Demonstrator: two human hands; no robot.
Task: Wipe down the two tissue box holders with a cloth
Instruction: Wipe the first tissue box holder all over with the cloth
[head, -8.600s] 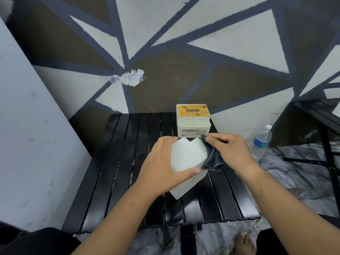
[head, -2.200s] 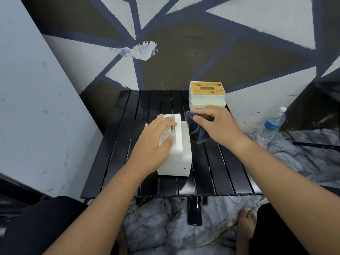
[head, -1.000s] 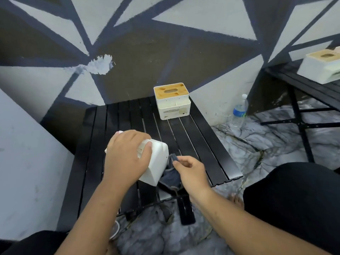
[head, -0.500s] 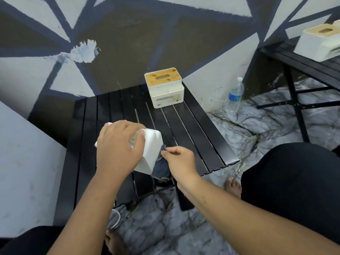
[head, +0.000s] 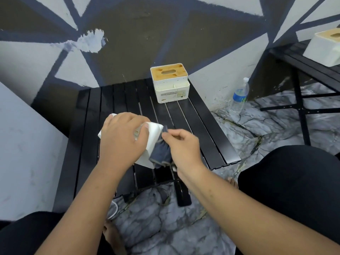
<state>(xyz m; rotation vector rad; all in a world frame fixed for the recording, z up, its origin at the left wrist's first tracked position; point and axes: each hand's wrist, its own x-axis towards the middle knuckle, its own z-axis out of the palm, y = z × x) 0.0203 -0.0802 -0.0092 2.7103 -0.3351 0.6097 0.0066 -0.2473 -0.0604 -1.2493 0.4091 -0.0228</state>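
Note:
My left hand (head: 122,142) grips a white tissue box holder (head: 152,137), tilted on the near part of the black slatted table (head: 202,122). My right hand (head: 182,146) pinches a dark blue cloth (head: 161,153) and holds it against the holder's right side. Most of that holder is hidden under my left hand. A second white holder with a wooden slotted lid (head: 170,82) stands upright at the table's far edge, untouched.
A plastic water bottle (head: 240,96) stands on the marble floor right of the table. Another black table (head: 303,61) at the far right carries a third white holder (head: 323,47). Painted walls close in behind and on the left. My knees flank the table's near edge.
The view has tipped slightly. My right hand with the cloth has slid up along the holder's right side. My left hand keeps its grip on the tilted holder.

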